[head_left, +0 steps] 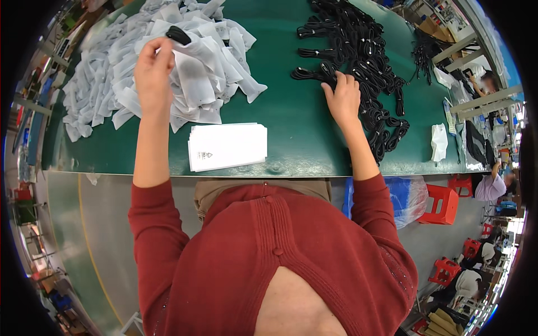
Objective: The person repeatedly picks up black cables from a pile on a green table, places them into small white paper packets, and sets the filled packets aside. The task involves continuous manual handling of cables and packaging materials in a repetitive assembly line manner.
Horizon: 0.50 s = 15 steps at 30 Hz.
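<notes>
My left hand (153,70) is over the heap of white translucent bags (126,61) at the left of the green table, its fingers curled together. Right beside the fingertips a black coiled cable (178,35) shows at the end of a bag. Whether the fingers grip that bag is hidden. On the right, my right hand (344,99) reaches to the edge of the pile of black bundled cables (372,75). Its thumb and fingers are apart, and the fingertips touch a cable bundle (308,73). Between my forearms lies a stack of flat white bags (228,147) near the front edge.
The green table (280,117) ends at a front edge close to my body. Further right are more black cables (424,53) and a crumpled white bag (439,142). Below the table stand a blue plastic-lined bin (398,196) and a red stool (440,204). Other people sit at the far right.
</notes>
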Each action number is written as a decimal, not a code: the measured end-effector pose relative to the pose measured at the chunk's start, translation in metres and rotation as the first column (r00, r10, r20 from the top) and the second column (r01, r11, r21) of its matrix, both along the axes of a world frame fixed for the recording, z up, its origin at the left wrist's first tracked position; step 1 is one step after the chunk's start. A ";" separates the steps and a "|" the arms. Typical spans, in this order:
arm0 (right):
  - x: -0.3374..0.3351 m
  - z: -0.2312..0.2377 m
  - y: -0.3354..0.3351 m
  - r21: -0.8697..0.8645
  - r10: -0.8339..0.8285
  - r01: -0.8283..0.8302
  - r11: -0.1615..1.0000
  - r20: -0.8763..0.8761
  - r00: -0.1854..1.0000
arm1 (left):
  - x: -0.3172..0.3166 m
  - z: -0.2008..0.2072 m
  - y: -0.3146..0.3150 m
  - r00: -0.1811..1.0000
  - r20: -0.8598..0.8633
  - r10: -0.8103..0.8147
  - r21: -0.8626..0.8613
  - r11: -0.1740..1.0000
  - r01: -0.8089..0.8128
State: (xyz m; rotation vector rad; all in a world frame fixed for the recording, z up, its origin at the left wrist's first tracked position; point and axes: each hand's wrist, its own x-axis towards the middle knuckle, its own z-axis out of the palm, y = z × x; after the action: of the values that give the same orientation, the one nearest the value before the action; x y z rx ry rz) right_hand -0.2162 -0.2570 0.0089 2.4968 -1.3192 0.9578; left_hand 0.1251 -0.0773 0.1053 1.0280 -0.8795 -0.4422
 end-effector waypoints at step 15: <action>0.008 0.011 0.043 0.622 0.062 -0.536 0.571 0.619 0.783 | 0.015 0.029 -0.023 0.980 0.196 -0.021 0.136 0.991 -0.006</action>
State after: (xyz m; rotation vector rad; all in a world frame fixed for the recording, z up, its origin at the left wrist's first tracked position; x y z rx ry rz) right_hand -0.2085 -0.2139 0.0199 3.3863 -1.7818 1.5221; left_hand 0.1400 -0.1000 0.1341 1.2092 -1.0411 -0.4157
